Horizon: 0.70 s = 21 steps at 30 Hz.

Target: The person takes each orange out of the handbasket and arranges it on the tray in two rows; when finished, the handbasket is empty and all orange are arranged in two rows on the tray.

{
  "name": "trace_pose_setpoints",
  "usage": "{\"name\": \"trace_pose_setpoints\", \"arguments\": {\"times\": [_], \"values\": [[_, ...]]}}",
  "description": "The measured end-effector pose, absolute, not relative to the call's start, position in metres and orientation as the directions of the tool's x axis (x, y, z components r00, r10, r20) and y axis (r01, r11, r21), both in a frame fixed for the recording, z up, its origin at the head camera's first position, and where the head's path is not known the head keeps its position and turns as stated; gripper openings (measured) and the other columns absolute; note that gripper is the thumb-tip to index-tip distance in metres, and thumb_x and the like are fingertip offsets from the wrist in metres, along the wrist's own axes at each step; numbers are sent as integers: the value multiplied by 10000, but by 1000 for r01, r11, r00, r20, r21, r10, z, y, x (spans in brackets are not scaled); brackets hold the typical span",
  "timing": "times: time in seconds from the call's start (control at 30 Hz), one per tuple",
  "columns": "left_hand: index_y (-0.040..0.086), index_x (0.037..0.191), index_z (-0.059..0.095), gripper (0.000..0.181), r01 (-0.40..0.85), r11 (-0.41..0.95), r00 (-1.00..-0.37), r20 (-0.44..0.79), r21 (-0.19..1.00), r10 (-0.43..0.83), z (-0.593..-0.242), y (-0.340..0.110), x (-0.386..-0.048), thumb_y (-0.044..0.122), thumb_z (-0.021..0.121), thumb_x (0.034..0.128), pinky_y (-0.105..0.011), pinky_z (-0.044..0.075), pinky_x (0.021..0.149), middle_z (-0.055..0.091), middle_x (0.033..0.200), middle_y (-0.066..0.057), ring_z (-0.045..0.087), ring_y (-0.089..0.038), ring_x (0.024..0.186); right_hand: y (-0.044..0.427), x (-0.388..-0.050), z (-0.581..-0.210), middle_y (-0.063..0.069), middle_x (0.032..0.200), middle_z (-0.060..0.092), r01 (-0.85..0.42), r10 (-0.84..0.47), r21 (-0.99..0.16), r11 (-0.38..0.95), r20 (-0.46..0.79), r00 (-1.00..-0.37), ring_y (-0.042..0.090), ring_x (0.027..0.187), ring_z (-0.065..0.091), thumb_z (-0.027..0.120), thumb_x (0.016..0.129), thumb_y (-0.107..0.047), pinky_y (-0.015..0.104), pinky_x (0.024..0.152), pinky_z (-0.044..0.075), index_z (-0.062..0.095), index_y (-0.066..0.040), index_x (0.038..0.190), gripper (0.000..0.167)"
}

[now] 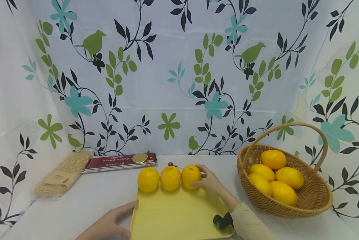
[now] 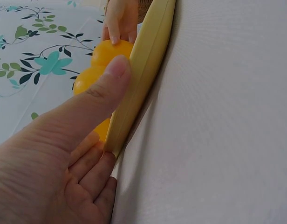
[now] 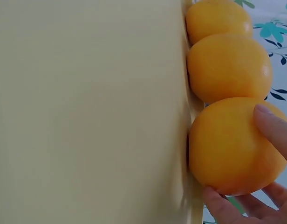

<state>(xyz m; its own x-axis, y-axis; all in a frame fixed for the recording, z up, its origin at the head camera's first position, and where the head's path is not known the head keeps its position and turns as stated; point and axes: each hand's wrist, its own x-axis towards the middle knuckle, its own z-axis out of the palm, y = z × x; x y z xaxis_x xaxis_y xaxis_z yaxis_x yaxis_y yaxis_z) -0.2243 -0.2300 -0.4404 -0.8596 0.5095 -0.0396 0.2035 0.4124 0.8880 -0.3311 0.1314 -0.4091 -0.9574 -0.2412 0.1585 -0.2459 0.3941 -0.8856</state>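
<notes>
Three round orange fruits stand in a row along the far edge of a yellow tray [image 1: 179, 216]: left fruit [image 1: 148, 179], middle fruit [image 1: 170, 178], right fruit [image 1: 190, 176]. The right hand [image 1: 210, 181] grips the right fruit from its right side; in the right wrist view, thumb and fingers of the hand [image 3: 274, 163] lie round that fruit [image 3: 234, 147]. At the tray's left side the left hand [image 1: 110, 221] touches the edge with fingertips and thumb, fingers fairly straight. The left wrist view shows this hand [image 2: 64, 140] against the tray's side [image 2: 139, 74].
A wicker basket [image 1: 317, 196] with a tall handle and several yellow-orange fruits [image 1: 284, 193] stands right of the tray. Back left lie a red spaghetti pack [image 1: 119, 161] and a clear bag of pale grains [image 1: 63, 170]. A patterned curtain [image 1: 173, 100] hangs behind the white table.
</notes>
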Motion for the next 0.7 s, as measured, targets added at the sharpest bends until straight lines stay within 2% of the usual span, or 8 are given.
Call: {"name": "trace_pose_setpoints", "arguments": {"times": [0.13, 0.27, 0.47, 0.7], "values": [[41, 1374, 330, 805, 242, 431, -858, -16, 869, 513, -441, -230, -226, 258, 740, 716, -571, 179, 983, 318, 1391, -167, 245, -398, 1253, 133, -331, -407, 163, 1230, 475, -231, -226, -872, 432, 143, -963, 310, 1029, 509, 791, 668, -210, 464, 897, 410, 404, -11, 1298, 766], [33, 1376, 321, 804, 222, 410, -855, -26, 885, 519, -440, -231, -226, 238, 738, 720, -588, 157, 979, 298, 1395, -185, 222, -415, 1255, 134, -327, -405, 199, 1216, 482, -228, -231, -858, 460, 132, -964, 339, 1035, 511, 791, 666, -218, 458, 888, 422, 411, 34, 1274, 760], [23, 1373, 322, 824, 241, 421, -859, -10, 875, 512, -438, -232, -225, 233, 749, 701, -583, 134, 978, 296, 1395, -187, 209, -419, 1255, 130, -322, -400, 180, 1205, 499, -232, -235, -858, 458, 135, -963, 330, 1033, 510, 782, 677, -177, 452, 887, 425, 439, 39, 1249, 701], [17, 1379, 303, 821, 175, 398, -861, -56, 900, 506, -438, -228, -225, 225, 741, 716, -618, 105, 969, 270, 1400, -204, 185, -434, 1258, 130, -319, -401, 174, 1195, 507, -242, -229, -853, 462, 149, -962, 330, 1022, 514, 774, 687, -178, 456, 878, 430, 458, 24, 1236, 665]]}}
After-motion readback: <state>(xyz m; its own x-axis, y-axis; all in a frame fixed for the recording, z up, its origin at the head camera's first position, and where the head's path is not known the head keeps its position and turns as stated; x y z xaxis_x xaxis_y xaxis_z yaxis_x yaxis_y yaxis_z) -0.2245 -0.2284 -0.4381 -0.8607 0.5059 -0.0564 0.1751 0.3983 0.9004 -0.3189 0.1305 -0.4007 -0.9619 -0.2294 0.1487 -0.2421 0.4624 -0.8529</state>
